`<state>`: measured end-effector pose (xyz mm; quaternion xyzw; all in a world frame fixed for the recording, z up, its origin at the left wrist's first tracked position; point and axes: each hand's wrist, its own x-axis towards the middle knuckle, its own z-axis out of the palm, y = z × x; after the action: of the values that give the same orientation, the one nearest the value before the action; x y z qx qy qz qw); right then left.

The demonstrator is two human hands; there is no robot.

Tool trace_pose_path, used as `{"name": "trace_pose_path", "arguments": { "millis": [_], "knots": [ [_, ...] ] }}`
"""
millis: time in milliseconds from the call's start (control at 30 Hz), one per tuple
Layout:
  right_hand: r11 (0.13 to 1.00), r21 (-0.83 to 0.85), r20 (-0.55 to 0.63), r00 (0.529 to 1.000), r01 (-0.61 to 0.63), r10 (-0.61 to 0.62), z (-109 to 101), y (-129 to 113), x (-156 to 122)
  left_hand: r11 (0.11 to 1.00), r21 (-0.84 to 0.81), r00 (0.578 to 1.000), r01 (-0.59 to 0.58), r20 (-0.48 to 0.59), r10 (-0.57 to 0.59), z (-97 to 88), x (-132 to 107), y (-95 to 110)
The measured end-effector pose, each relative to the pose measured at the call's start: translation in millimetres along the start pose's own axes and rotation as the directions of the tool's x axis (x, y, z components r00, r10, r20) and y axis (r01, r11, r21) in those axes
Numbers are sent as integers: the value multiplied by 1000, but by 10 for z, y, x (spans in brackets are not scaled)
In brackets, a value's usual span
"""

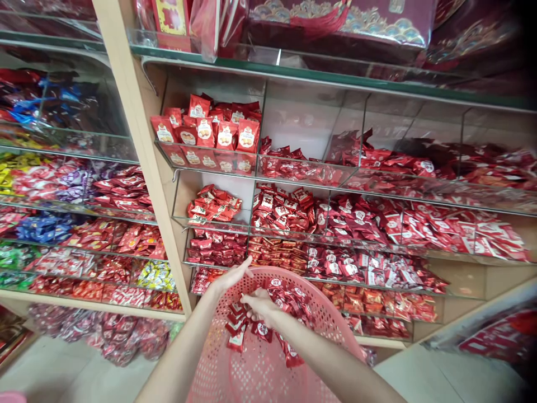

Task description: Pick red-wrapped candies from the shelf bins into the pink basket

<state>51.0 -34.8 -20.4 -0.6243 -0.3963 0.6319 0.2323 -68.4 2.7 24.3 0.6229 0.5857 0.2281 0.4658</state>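
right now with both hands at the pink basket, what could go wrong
The red packets bunch toward the far side of the pink basket, so it might tip. The left hand, close to the shelved packets, could knock some loose.

Glass shelves [319, 74] with red packets [283, 207]
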Motion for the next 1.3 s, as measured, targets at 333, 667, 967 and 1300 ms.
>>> {"name": "trace_pose_path", "arguments": {
  "millis": [333,667,967,1300],
  "knots": [
    [996,83,-42,998,-32,36,57,100,55,1000,-7,1000,-3,20,3,-10,-26,36],
    [990,111,58,995,-92,86,198,67,-75,1000,0,999,-29,13,29,-9,51,-66],
    [992,113,40,998,-62,58,184,102,-56,999,-9,999,-36,34,37,-22,48,-41],
    [324,-749,152,626,578,-765,-1201,-1260,-747,999,-39,999,8,52,-6,-24,1,10]
  ]
}}
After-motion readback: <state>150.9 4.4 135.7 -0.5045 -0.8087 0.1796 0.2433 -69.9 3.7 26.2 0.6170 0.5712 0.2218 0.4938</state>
